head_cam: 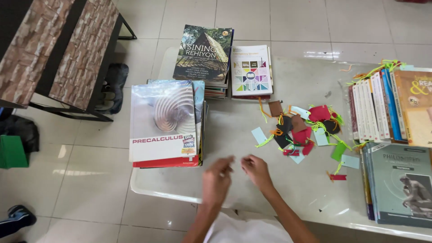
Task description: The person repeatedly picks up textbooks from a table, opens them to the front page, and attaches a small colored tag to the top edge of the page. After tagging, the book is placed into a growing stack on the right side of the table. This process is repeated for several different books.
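Far to the left, off the table (180,191), stands a brown bench (67,49) on the tiled floor, with dark shoes (114,87) under it. At the table's left edge sits a stack of big books (164,123), and the top one is silver and white with a red band along the bottom. Behind it, near the far edge, lie a dark green book (204,51) and, just beside it, a white book with coloured squares (251,69). Your left hand (217,180) hovers over the near edge, just to the right of the big stack. It is blurred, the fingers look loosely curled, and you cannot tell if it holds anything. Your right hand (256,170) is right beside it, fingertips almost meeting the left ones, and it looks empty, though it is blurry too. Past your hands, in the middle of the table, lies a heap of paper bookmarks (306,130) in red, brown, black, green and pale blue, with bright green and orange strings. One pale blue bookmark (259,135) lies apart, closest to your right hand. At the right edge lie more books (387,105) in a row with strings sticking out, and a grey-green stack (400,182) sits nearer to you.
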